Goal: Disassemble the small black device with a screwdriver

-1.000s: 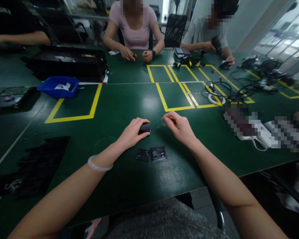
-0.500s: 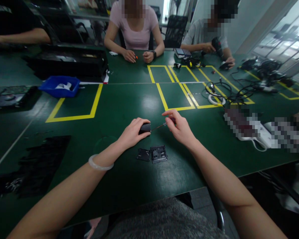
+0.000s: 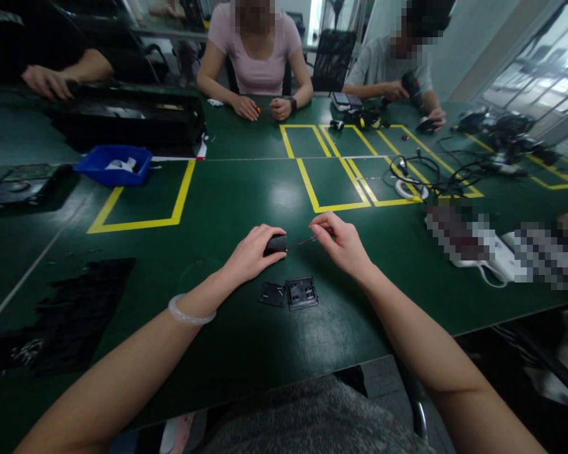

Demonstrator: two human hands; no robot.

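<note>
My left hand (image 3: 254, 251) is closed around a small black box-shaped part (image 3: 277, 244), pinning it on the green table. In my right hand (image 3: 339, 242) is a thin screwdriver (image 3: 307, 240), its handle pinched between thumb and fingers. The screwdriver's shaft points left, and its tip is at the right end of the black part. Whether the tip sits in a screw is too small to tell. Just below my hands lie a flat black plate (image 3: 272, 294) and a square black frame-like piece (image 3: 302, 293), side by side.
Left of me are a blue tray (image 3: 113, 165) with white pieces, a long black housing (image 3: 137, 120), and a pile of black parts (image 3: 80, 309). Tangled cables (image 3: 435, 176) and a white power strip (image 3: 504, 255) lie to the right. Several people sit across the table.
My right fingers have closed in on the screwdriver handle, the index finger curling nearer the thumb. My left hand stays put. At far left, a co-worker's hand has moved to the black housing.
</note>
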